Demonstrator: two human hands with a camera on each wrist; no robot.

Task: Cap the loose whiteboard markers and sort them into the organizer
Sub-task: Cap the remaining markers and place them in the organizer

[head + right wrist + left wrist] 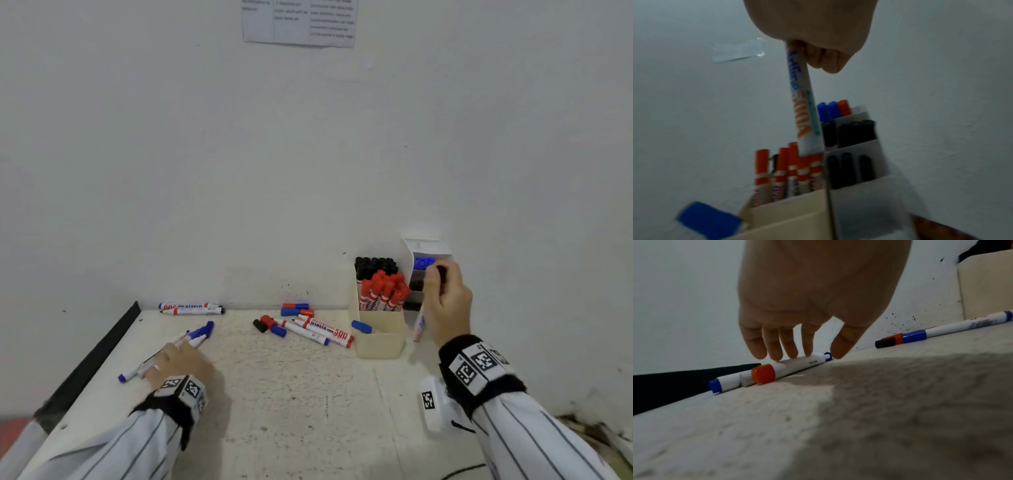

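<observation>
Right hand (pixel 445 301) fisted around a marker (pixel 803 104), held upright, cap end hidden in the fist, beside the organizer (pixel 424 253) at 2 o'clock. Probably for dropping in. Left hand (pixel 178 359), fingers (pixel 774 350) straight, pins loose markers (pixel 797 366) on the table (pixel 291 394) at 10 o'clock.

A plain white wall (pixel 308 154) rises behind the desk (pixel 291 394), whose pale, speckled top has a dark strip (pixel 99 349) along its left edge. A printed sheet of paper (pixel 298 22) hangs high on the wall, and small dark specks (pixel 294 289) mark the wall just above the desk.
</observation>
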